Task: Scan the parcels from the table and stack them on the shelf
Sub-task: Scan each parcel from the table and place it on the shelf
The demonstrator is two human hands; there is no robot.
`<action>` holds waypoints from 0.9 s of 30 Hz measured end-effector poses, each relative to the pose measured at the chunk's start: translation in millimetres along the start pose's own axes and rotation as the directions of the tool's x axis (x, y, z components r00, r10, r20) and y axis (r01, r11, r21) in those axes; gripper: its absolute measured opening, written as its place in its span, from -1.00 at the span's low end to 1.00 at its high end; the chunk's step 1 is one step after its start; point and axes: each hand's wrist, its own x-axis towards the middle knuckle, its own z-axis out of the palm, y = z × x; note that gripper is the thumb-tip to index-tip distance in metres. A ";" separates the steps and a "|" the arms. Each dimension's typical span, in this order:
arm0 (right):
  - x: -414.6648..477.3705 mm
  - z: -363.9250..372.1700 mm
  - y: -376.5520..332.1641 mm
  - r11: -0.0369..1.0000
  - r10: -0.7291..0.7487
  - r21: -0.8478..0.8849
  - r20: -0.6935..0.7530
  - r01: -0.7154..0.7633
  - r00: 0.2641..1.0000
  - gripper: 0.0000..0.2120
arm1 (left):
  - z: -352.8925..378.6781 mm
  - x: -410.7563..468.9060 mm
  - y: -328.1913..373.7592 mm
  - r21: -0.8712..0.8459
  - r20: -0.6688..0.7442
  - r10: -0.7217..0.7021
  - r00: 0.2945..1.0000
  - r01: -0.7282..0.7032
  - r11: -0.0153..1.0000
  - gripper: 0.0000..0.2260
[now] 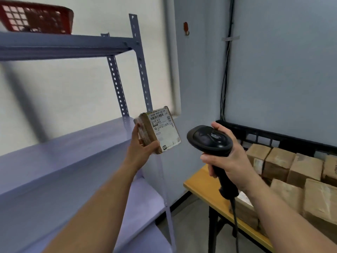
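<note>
While the left hand (144, 147) pinches one labelled parcel (145, 133) by its lower edge at the shelf's (73, 152) end, right hand (229, 161) clasps barcode scanner (209, 139) just beside it. Risk: slim grip, parcel may slip; label (165, 128) angled off the scanner, likely misread.

Bare forearms (102, 198) — bare L hand (138, 152) & R hand (237, 161).

Red mesh basket (36, 17) top left, orange wall hook (186, 28), black cables (226, 70) down the wall
</note>
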 end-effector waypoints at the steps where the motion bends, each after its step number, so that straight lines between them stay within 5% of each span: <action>1: 11.4 11.4 -0.9 1.000 -0.001 -0.004 0.019 0.001 1.000 -0.17 | -13.5 6.9 -0.8 -0.010 -0.027 -0.008 1.000 0.008 1.000 -0.23; 13: 133.9 124.9 4.8 0.999 -0.023 -0.021 0.111 0.025 0.994 -0.21 | -120.4 95.1 -25.9 -0.036 -0.185 -0.127 0.974 0.123 0.992 -0.32; 19: 169.8 161.0 18.0 1.000 -0.007 -0.011 0.117 0.009 0.993 -0.22 | -143.0 132.0 -49.2 0.207 -0.206 -0.215 0.955 0.257 0.944 -0.27; 27: 209.4 180.3 33.3 1.000 -0.009 0.003 0.093 0.009 0.996 -0.24 | -147.9 175.5 -63.3 0.616 -0.081 -0.087 0.993 0.118 0.779 -0.47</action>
